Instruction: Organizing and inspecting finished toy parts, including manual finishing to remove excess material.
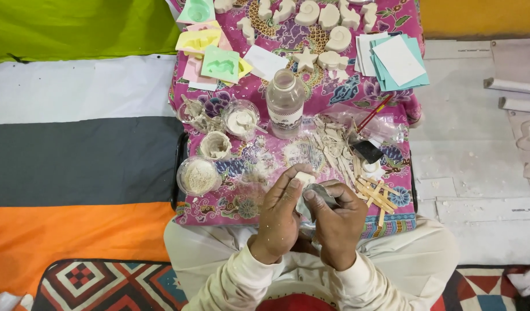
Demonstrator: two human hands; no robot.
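Plaster piece (304,178), small, likely light and brittle; clamped between left hand (280,217) and right hand (337,222); best held by edges.

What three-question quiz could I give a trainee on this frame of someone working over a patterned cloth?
1. True or false: both hands hold something between them.
2. Which stands nearest the middle of the cloth? A) clear plastic bottle B) green mould C) stack of teal card
3. What lies just to the right of the hands?

Key
1. True: the left hand and the right hand meet around a small pale piece and a grey wrap.
2. A: the clear plastic bottle stands mid-cloth; the green mould and the teal card lie toward the far edge.
3. Loose wooden sticks.
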